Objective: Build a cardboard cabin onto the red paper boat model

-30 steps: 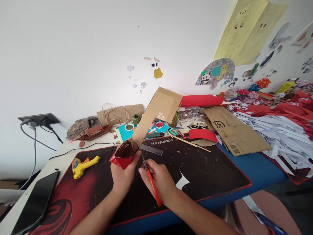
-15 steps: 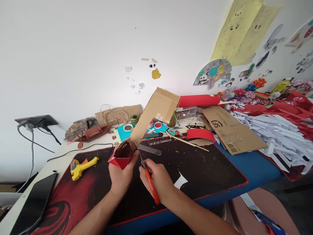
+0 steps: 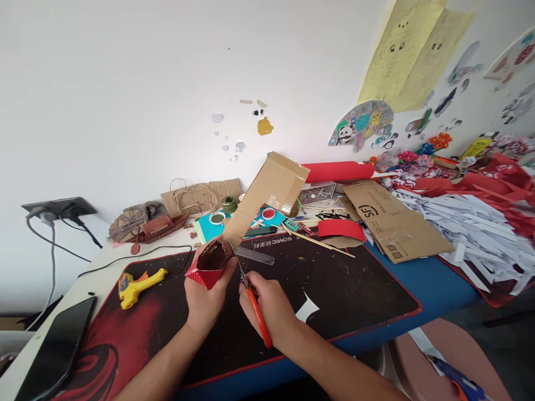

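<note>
White wall (image 3: 146,83) behind, a cluttered table (image 3: 100,278) below: the left hand (image 3: 204,306) grips an open red box (image 3: 205,277) above a black mat (image 3: 355,278), while the right hand (image 3: 271,309) is closed around orange-handled scissors (image 3: 259,320), blades beside the box's rim. Compared with half a second ago, the cardboard (image 3: 278,181) angling up from that rim has swung slightly rightward; both grips are unchanged.

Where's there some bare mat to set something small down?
Mostly open mat lies between the white scrap and the mat's right edge; a smaller patch, between the yellow glue gun and left hand. It's crowded behind the mat, around the red-filled cup, and at the white paper strips.
</note>
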### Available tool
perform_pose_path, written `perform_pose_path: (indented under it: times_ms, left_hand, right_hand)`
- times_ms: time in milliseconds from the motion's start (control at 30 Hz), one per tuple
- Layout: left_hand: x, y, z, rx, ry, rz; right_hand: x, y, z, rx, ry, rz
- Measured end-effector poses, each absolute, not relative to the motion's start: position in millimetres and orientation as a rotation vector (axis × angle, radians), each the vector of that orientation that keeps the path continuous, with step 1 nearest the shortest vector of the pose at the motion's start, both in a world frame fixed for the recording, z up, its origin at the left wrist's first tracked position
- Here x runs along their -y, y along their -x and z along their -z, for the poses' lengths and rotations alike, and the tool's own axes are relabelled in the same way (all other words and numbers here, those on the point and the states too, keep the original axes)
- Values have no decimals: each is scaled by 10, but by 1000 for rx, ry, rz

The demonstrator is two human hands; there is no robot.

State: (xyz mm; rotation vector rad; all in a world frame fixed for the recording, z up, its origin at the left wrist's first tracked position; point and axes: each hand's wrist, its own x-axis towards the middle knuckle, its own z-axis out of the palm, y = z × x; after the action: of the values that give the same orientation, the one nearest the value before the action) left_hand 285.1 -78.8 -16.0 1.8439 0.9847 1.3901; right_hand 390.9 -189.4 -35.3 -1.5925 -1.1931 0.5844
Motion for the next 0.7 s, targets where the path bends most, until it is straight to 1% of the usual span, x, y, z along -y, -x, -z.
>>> perform_pose_path:
  times_ms: [333,700]
  left_hand:
    - [795,-2832,107,-1018,-1803,-1354]
    - [769,-2762,162,-955,-1895,-1298]
  right_hand:
    - [1897,-3927,372,1237,1642,-536]
    - [1943,-3926,276,1190,1550,-647]
